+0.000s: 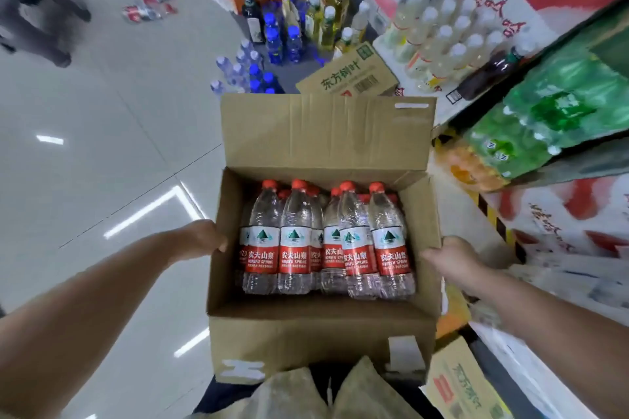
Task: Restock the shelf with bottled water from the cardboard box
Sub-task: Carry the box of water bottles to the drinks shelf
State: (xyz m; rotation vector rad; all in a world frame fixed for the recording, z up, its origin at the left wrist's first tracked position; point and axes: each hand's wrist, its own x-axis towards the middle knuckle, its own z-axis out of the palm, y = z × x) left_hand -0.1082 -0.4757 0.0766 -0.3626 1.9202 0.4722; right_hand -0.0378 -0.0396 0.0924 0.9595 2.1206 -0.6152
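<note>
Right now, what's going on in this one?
A person is holding an open cardboard box by its side walls, with the left hand gripping the left wall and the right hand gripping the right. Red-capped water bottles stand upright inside it, packed toward the far end. The shelf is on the person's right, and neither hand holds a bottle.

Cardboard box [316, 333] open, far flap upright. Water bottles [326, 248], red caps and red labels, stand packed inside against the box's far wall. Left hand [200, 236] grips the box's left rim, right hand [452, 258] its right rim. Shelf [493, 214] with green bottle packs [551, 112] right of the box. Blue-capped bottles [248, 71] stand on the floor beyond the box.
</note>
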